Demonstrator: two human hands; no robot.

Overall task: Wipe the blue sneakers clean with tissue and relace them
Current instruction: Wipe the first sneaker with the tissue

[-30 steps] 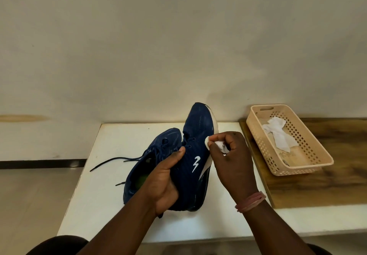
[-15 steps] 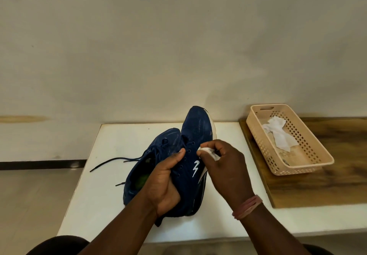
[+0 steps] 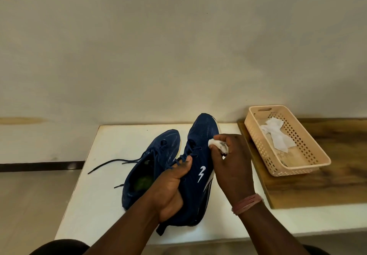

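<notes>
Two blue sneakers are on the white table [image 3: 95, 175]. The right sneaker [image 3: 200, 139] is tilted on its side, toe pointing away, white logo facing me. My left hand [image 3: 170, 187] grips it around the heel and lace area, thumb on the upper. My right hand [image 3: 228, 161] pinches a crumpled white tissue [image 3: 215, 143] against the sneaker's side near the toe. The left sneaker [image 3: 147, 167] lies flat beside it, its dark laces [image 3: 111, 162] loose and trailing left over the table.
A beige perforated plastic basket [image 3: 303, 167] holding used white tissues [image 3: 278, 135] stands on a wooden board [image 3: 317, 187] at the right. A plain wall rises behind the table. The table's left edge drops to the floor.
My right hand slid the tissue down toward the logo, then back up toward the toe. My left hand kept its grip and the sneaker shifted only slightly.
</notes>
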